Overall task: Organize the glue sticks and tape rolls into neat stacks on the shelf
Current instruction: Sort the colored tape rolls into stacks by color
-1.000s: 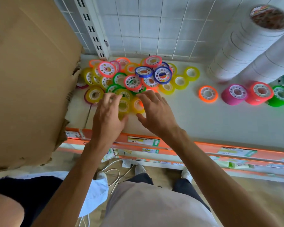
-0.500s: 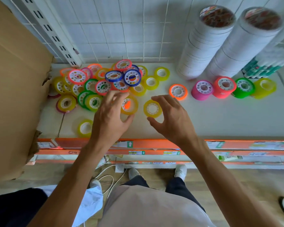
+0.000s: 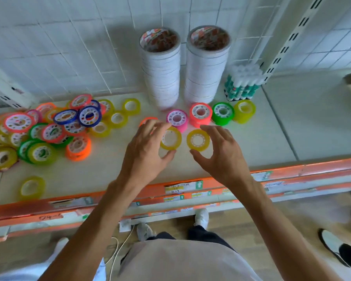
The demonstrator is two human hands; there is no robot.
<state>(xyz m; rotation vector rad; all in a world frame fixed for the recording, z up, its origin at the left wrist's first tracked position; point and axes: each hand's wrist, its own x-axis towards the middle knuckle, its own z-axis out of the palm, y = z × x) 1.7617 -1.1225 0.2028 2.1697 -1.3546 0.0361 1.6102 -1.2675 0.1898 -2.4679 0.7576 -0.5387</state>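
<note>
Two glossy yellow tape rings, translucent, with white perforated cores, flat on the smooth pale shelf (image 3: 292, 126). Left hand (image 3: 144, 151) curved around one yellow roll (image 3: 171, 138), fingers and thumb pinching its rim. Right hand (image 3: 221, 155) around the other yellow roll (image 3: 198, 140), same pinching pose. Beyond the fingertips, short pink stack (image 3: 177, 119).

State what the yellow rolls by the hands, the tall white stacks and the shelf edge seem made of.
Yellow rolls: glossy, translucent plastic tape on white perforated cores, which look like plastic. White stacks: matte, likely paper-faced tape; thin seams mark each roll, cores printed. Shelf edge: smooth orange strip with paper labels; painted metal or plastic, unclear.
</note>
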